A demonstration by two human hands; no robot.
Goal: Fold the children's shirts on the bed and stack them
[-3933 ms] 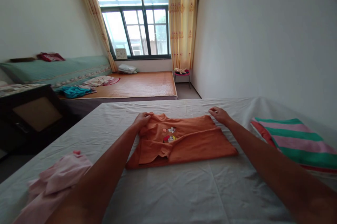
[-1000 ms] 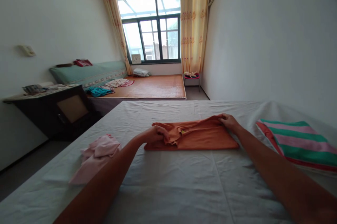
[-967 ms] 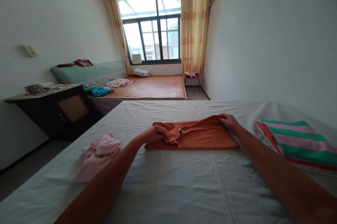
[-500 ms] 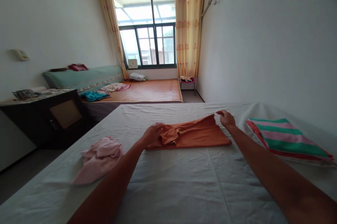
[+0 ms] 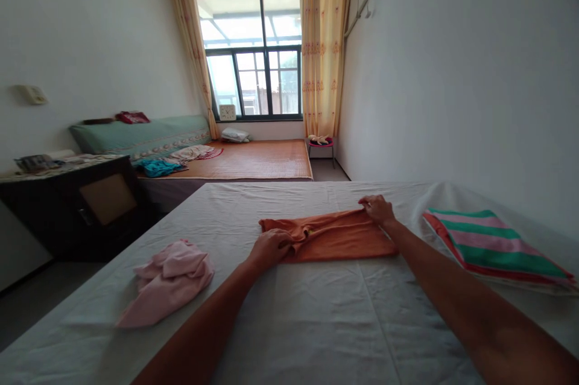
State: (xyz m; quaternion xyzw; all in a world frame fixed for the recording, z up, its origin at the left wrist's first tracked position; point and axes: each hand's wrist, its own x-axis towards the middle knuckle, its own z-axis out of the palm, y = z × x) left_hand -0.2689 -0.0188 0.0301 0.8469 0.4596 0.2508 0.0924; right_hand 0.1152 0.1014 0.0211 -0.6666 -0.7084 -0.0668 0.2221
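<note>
An orange T-shirt (image 5: 341, 234) lies folded into a long shape on the white sheet (image 5: 316, 318) in front of me. My left hand (image 5: 271, 247) is closed on the shirt's near left part, around a bunched fold. At the far right corner, my right hand (image 5: 377, 209) pinches the upper edge of the cloth between thumb and fingers. Part of the shirt's right end is hidden behind my right wrist. Left of my left forearm sits a crumpled pink garment (image 5: 174, 279).
A stack of folded clothes (image 5: 497, 240), green and pink striped on top, lies at the right by the wall. Beyond the sheet stands a low bed (image 5: 266, 159) with a brown mat. A dark cabinet (image 5: 58, 210) is at the left; a small stool (image 5: 321, 142) stands below the curtain.
My left hand has moved from the shirt's left end toward me and slightly right. My right hand has shifted left along the upper edge, and the shirt's left end now shows.
</note>
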